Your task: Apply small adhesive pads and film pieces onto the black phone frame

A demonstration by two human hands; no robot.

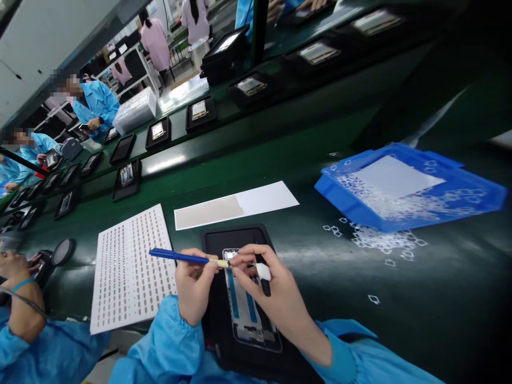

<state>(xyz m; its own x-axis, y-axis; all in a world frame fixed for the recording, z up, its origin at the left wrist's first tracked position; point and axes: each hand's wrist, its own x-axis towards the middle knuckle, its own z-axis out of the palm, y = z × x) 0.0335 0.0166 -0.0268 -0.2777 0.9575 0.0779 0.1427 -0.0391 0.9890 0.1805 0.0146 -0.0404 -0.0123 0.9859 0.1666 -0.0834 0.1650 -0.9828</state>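
Observation:
My left hand is closed around a blue pen-like tool, whose pale tip rests at the top of a phone frame. The frame lies in a black tray in front of me. My right hand is pinched at the same top corner of the frame, and it grips a black-and-white stick tool under its fingers. Both sleeves are blue.
A white sheet of small parts lies left of the tray, and a white strip behind it. A blue tray with small clear pieces sits at the right. Black trays with phones ride the conveyor. A co-worker's arm is at my left.

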